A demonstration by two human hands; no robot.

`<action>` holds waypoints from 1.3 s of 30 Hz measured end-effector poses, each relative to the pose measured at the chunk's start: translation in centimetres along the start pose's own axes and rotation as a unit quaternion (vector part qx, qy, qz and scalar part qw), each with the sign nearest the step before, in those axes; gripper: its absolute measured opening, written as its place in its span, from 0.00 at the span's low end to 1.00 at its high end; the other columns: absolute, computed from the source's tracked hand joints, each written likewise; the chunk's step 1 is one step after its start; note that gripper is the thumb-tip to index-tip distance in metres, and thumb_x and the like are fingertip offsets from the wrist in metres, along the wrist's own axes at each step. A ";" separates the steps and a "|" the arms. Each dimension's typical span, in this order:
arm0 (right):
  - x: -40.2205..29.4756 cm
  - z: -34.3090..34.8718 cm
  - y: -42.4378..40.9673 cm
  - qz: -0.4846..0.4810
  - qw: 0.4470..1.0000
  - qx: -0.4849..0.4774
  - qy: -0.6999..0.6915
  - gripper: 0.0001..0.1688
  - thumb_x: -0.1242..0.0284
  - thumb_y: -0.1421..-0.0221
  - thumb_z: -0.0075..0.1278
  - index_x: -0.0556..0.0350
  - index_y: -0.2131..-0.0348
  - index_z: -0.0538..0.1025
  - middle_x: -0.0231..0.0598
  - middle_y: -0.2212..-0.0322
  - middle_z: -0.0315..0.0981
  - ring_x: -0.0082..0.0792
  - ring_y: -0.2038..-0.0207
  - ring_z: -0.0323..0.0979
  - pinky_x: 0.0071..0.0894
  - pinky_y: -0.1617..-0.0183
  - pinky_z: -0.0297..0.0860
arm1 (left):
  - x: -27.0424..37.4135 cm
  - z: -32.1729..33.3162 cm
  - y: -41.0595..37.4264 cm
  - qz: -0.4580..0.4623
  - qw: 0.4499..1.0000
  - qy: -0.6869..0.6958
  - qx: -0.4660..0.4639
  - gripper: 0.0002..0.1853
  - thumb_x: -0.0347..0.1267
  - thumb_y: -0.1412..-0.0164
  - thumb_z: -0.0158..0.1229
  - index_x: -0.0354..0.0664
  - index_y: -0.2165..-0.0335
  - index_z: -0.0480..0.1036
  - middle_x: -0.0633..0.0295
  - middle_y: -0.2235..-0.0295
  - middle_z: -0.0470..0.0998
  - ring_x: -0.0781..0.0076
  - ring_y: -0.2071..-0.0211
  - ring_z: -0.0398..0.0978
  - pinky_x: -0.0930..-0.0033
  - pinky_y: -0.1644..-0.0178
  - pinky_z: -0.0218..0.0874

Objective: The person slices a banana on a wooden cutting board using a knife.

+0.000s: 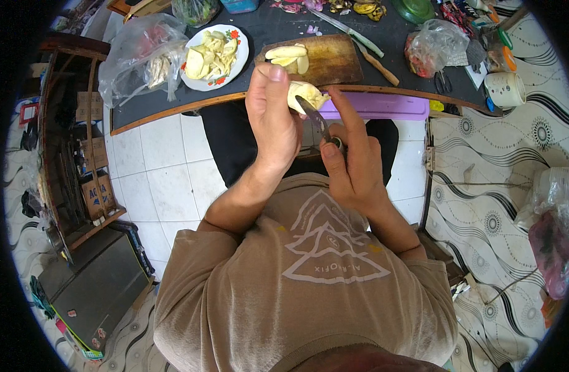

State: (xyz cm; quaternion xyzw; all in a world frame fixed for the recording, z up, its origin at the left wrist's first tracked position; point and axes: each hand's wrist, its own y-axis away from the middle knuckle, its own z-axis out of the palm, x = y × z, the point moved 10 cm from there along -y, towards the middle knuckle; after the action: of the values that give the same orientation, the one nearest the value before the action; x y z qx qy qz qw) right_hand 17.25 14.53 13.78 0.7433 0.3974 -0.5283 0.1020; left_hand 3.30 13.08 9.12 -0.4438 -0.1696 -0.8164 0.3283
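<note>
My left hand [274, 111] holds a pale yellow, peeled piece of fruit [306, 96], perhaps banana, above the table's front edge. In my right hand [354, 156] is a small curved knife [316, 116]; its blade lies against the fruit, and the fingers cover most of the handle. Beyond them, several pale peeled fruits [289, 56] rest on a wooden cutting board [335, 58]. A white plate with a flowered rim [241, 56] stands left of the board and bears a heap of pale yellow pieces [212, 53].
A long knife [349, 32] and a wooden-handled tool [376, 64] lie right of the board. Plastic bags [135, 60] crowd the table's left; another bag [435, 44], scissors [443, 83] and a white tub [505, 89] stand right. A purple plastic lid or container [382, 106] shows below the edge.
</note>
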 end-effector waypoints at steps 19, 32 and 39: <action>-0.8 -0.2 -0.5 -0.036 0.999 0.029 -0.010 0.31 0.69 0.36 0.45 0.61 0.38 0.62 0.42 0.79 0.68 0.38 0.83 0.68 0.35 0.76 0.65 | 1.0 0.3 0.4 0.050 0.996 -0.010 -0.073 0.20 0.43 0.31 0.52 0.38 0.72 0.73 0.70 0.80 0.72 0.89 0.82 0.61 0.82 0.79 0.49; -0.7 2.4 -1.6 -0.014 0.999 -0.025 0.019 0.29 0.72 0.39 0.47 0.59 0.40 0.63 0.49 0.75 0.74 0.47 0.81 0.72 0.43 0.77 0.65 | -0.1 -2.0 0.0 -0.053 0.994 0.039 -0.089 0.16 0.38 0.30 0.46 0.40 0.70 0.70 0.69 0.81 0.70 0.89 0.85 0.57 0.83 0.82 0.46; 0.7 5.5 -2.4 -0.013 0.998 -0.025 -0.053 0.22 0.71 0.35 0.44 0.58 0.44 0.65 0.45 0.80 0.70 0.45 0.81 0.71 0.38 0.76 0.63 | -0.8 -5.4 0.0 -0.115 0.989 0.058 -0.066 0.16 0.38 0.30 0.47 0.40 0.71 0.70 0.70 0.82 0.68 0.89 0.86 0.54 0.82 0.83 0.44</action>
State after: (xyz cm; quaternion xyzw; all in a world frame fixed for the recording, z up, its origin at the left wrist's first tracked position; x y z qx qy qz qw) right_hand 11.73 13.32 11.52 0.7065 0.4139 -0.5581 0.1346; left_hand 0.28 10.37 5.52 -0.3940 -0.1457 -0.8826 0.2112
